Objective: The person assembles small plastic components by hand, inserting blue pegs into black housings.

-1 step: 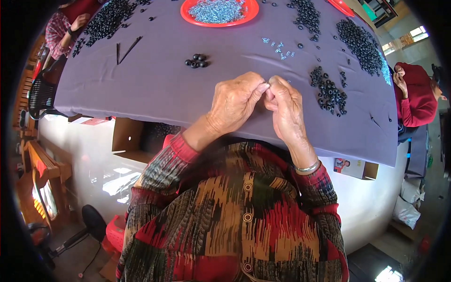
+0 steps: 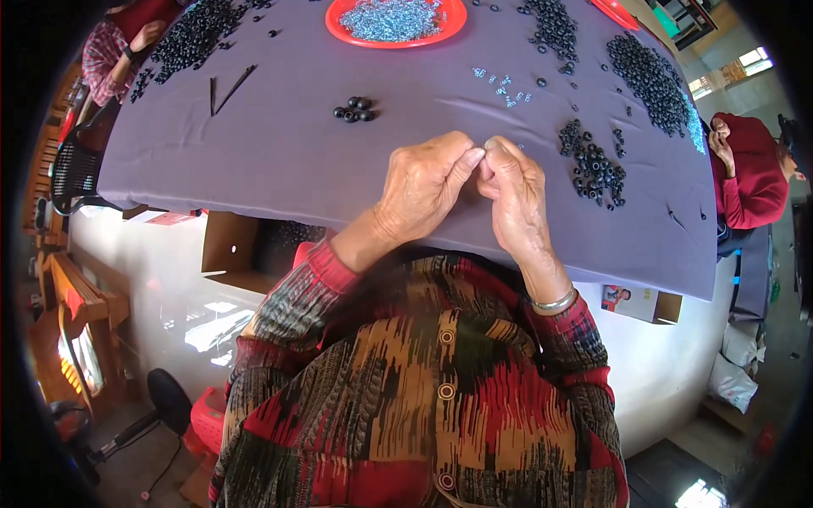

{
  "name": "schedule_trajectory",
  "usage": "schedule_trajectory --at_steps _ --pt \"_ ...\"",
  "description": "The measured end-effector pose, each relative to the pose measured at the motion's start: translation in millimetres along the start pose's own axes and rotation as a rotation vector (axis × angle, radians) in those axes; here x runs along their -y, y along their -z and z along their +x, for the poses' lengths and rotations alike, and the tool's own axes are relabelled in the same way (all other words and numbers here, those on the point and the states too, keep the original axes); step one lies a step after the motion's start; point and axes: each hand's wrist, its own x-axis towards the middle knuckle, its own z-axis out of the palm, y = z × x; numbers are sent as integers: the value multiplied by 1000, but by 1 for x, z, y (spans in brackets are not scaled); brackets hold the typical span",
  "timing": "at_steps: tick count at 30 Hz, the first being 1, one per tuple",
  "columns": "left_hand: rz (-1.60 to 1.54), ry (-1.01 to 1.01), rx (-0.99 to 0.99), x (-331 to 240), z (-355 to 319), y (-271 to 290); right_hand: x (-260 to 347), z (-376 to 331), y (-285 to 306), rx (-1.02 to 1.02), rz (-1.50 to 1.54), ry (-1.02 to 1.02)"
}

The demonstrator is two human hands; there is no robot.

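Observation:
Above the near edge of the cloth-covered table (image 2: 279,169), my left hand (image 2: 428,182) and my right hand (image 2: 515,190) meet, thumbs and fingertips pinched close together. Whatever lies between the fingertips is too small and hidden to name. To the left beyond them sits a small cluster of round black beads (image 2: 354,109). On the right is a bigger group of black beads (image 2: 597,169). Several clear bluish beads (image 2: 506,89) lie scattered just past my right hand.
A red plate (image 2: 457,25) heaped with clear bluish beads stands at the far side. Large black bead piles (image 2: 648,80) lie far right and far left (image 2: 195,38). Two dark thin sticks (image 2: 235,90) rest on the left. Other people sit left (image 2: 106,68) and right (image 2: 749,173).
Almost nothing differs. The fingertips of both hands have shifted very slightly against each other.

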Motion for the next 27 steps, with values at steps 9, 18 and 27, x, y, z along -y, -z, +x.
schedule_trajectory --at_steps 9,18,27 --pt "-1114 872 54 -6 2 2 -5 5 5 -22 -781 473" --pt "-1528 1153 265 -4 4 15 -8 8 8 -34 -757 559" --pt "-1238 1013 135 -5 5 6 -10 8 22 -40 -288 101"
